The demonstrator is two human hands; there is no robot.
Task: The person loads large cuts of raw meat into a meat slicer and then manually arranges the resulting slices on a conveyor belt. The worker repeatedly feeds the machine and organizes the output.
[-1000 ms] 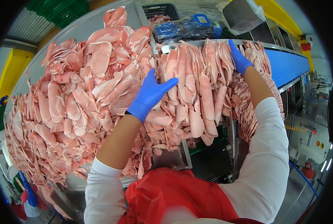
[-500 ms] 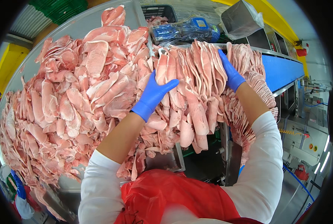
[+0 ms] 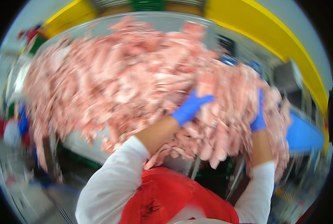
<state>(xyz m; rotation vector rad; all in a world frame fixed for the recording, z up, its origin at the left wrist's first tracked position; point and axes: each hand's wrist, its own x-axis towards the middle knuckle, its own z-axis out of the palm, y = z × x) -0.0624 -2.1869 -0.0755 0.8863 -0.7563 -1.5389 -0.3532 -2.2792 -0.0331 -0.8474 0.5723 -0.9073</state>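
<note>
A broad heap of pink meat slices covers a metal table, with a row of long folded slices at its right. My blue-gloved left hand touches the left side of this row, thumb spread from the fingers, their tips partly hidden in the meat. My blue-gloved right hand lies against the row's right side, fingers stretched along the slices. Motion blurs both hands and the meat. My red apron is at the lower edge.
A blue conveyor belt runs at the right. Behind the meat are a dark crate and a metal box. A co-worker in red, blue and white is at the far left. Yellow structures rise behind.
My view has swung left, so the table and both hands appear further right. My right hand has come down and closer to my left since a second ago. The picture is now blurred.
</note>
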